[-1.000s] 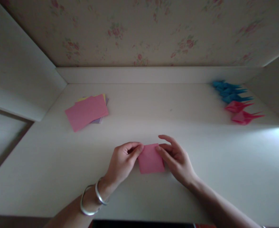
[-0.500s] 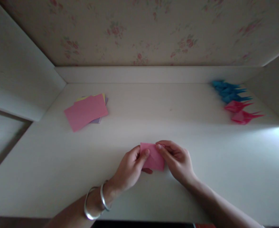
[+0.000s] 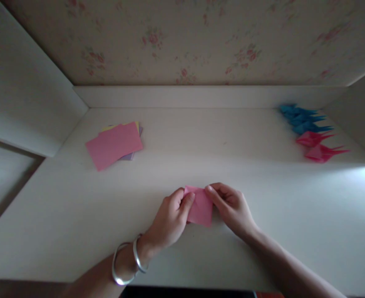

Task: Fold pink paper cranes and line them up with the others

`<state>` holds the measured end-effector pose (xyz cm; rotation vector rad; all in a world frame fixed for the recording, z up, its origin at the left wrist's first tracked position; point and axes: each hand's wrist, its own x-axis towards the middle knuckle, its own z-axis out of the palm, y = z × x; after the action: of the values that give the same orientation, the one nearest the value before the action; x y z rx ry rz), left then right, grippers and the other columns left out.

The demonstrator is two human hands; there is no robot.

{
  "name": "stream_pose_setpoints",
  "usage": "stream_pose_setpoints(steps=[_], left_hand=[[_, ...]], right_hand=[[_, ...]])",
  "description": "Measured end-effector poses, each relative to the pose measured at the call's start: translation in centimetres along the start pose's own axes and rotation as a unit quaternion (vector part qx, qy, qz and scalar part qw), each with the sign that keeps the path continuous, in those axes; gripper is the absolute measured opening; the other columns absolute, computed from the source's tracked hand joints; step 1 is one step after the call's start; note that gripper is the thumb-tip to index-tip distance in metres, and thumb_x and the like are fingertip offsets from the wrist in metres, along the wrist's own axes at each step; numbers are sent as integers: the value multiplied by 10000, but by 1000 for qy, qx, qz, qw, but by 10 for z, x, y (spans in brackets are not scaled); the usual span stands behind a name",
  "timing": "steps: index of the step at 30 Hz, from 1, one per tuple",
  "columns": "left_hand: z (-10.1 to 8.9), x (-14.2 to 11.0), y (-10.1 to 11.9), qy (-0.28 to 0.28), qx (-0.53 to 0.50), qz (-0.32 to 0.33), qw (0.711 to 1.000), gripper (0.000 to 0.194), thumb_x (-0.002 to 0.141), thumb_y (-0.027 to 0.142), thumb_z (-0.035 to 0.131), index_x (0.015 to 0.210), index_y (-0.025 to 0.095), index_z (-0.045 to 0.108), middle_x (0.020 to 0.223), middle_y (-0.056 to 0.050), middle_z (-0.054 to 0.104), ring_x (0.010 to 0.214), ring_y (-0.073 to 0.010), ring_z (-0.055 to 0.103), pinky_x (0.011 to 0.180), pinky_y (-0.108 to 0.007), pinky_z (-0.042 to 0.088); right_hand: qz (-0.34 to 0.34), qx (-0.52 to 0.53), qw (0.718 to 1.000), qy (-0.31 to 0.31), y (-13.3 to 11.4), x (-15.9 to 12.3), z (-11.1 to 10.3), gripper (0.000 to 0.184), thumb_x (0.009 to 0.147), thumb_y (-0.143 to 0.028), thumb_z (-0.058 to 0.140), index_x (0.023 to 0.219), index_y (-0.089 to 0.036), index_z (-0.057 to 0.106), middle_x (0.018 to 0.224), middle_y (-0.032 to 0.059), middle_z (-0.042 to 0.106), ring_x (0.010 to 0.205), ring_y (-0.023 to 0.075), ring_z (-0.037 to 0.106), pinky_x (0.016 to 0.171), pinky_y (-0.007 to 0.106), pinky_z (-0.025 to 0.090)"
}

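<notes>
Between both hands [image 3: 171, 218], pink paper square [image 3: 201, 210], gripped at left edge and upper-right corner

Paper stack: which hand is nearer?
Left. The left hand is right of the paper stack and lower in view; the right hand is farther right, at the held sheet.

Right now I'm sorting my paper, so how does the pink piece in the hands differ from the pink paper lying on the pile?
The held pink piece looks smaller and nearly square; the piled pink paper spreads wider, with a longer outline. The left hand and right hand pinch the held pink piece; the piled pink paper lies untouched over yellow and purple sheets. Both are pink paper.
</notes>
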<state>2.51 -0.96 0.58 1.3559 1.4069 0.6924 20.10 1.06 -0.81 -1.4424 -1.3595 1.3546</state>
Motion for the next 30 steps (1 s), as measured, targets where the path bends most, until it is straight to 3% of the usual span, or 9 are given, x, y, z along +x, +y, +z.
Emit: stream_pose_setpoints(steps=[7,11,15,19,22,26,30], left_hand=[[1,-2,3,-69,27,47,996,366,1002,445,406,903,180,639,776,-35,681,680,-162,600,612,-246,419],[0,-3,5,-75,-5,33,997,383,1003,446,399,874,176,639,707,-12,627,618,-139,539,547,-230,388],[-3,-2,5,-68,-36,13,997,387,1001,452,396,882,175,639,599,25,536,529,-122,471,494,-223,354],[-5,-2,5,-57,-8,57,997,337,991,399,445,931,179,694,721,-18,659,630,-147,557,588,-230,409],[-5,-3,5,-55,23,91,994,308,985,349,466,973,188,729,811,-41,719,701,-169,609,647,-239,429],[-5,-3,7,-61,23,86,994,319,988,356,464,989,182,730,814,-40,726,702,-169,619,639,-237,433],[-4,-1,7,-51,12,81,995,320,987,366,465,954,180,724,823,-35,725,719,-164,623,647,-230,433]], right_hand=[[-48,-55,992,-104,-9,0,-4,291,898,-421,614,819,-173,743,736,39,713,655,153,612,580,234,454],[-56,-99,990,-80,-9,0,-8,383,937,-438,546,713,-161,686,599,4,580,552,121,493,494,228,360],[-4,-41,998,-39,-3,1,-12,398,912,-495,566,744,-154,685,617,9,572,538,121,474,463,225,336],[14,3,997,-73,-4,3,-13,374,884,-516,602,817,-165,713,693,26,631,578,132,518,491,225,376],[-19,-48,992,-113,-8,3,-13,386,912,-504,560,806,-170,719,683,23,632,583,135,523,503,229,383],[-51,-122,986,-101,-11,1,-15,426,949,-474,500,729,-162,689,587,-2,551,530,118,467,468,225,335],[-44,-103,989,-92,-9,-1,-15,417,956,-468,492,702,-170,634,591,-16,495,536,113,441,467,220,323]])
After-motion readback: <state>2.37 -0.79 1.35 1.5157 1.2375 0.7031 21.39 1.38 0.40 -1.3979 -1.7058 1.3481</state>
